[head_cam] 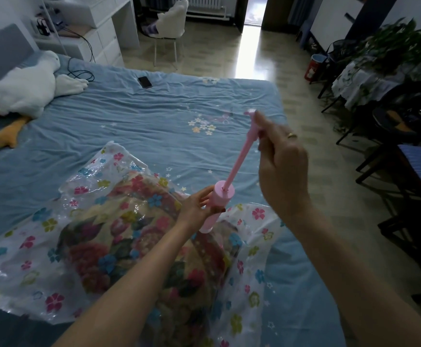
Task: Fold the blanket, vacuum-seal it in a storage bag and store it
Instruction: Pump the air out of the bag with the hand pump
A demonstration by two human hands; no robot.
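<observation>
The blanket [129, 236], floral and folded, lies inside the clear flowered bag [29, 249] on the blue bed [129, 116]. A pink pump [217, 209] stands upright on the bag, its rod [239, 159] drawn far out. The left hand [197, 206] wraps the pump's barrel; the right hand [282, 171] is closed around the handle at the rod's top. A white goose toy [24, 91] and a phone [145, 82] lie farther up the bed.

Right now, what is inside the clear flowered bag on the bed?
A folded floral blanket fills the bag. The left hand steadies a pink pump standing on the bag; the right hand holds its raised handle. The valve underneath is hidden.
</observation>
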